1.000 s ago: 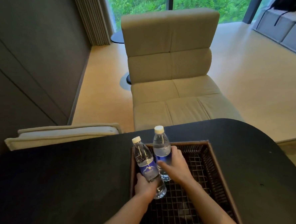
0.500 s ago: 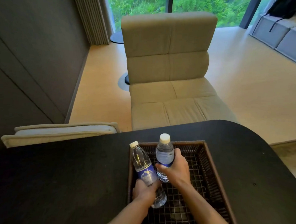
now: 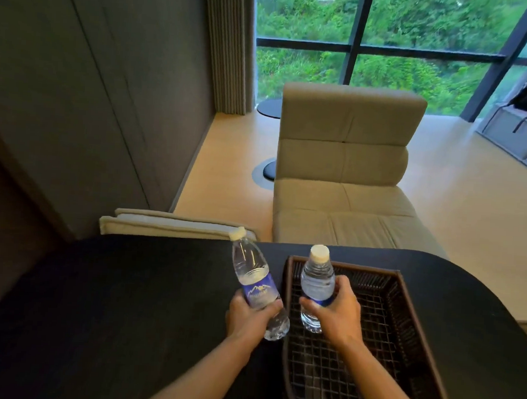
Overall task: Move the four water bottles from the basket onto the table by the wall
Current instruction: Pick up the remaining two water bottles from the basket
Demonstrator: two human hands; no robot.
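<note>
I am watching the left hand [image 3: 250, 317] wrapping its fingers closed around the lower half of a clear plastic bottle [image 3: 255, 283]; that bottle is leaning, its long axis running from the base near my viewpoint up and away to the left, the white cap pointing toward the far edge of the table [image 3: 120, 298]. It is sitting over the dark tabletop, just left of the basket [image 3: 403, 319], and I cannot tell whether its base is touching the surface. The right hand [image 3: 337, 313] is curling shut around a second bottle [image 3: 316, 284], which is standing nearly upright, cap pointing up at the camera, its base over the near-left part of the basket's floor. Both bottles are ribbed and transparent, with blue label bands and pale screw caps. The basket is looking like dark brown woven wicker, rectangular with raised sides and an open lattice bottom. The table is showing a matte black top with a rounded far-right corner. Beyond it, a beige cushioned lounge chair [image 3: 344, 161] is facing away, stitched into soft square panels, and a grey wall [image 3: 86, 96] is running along the left.
</note>
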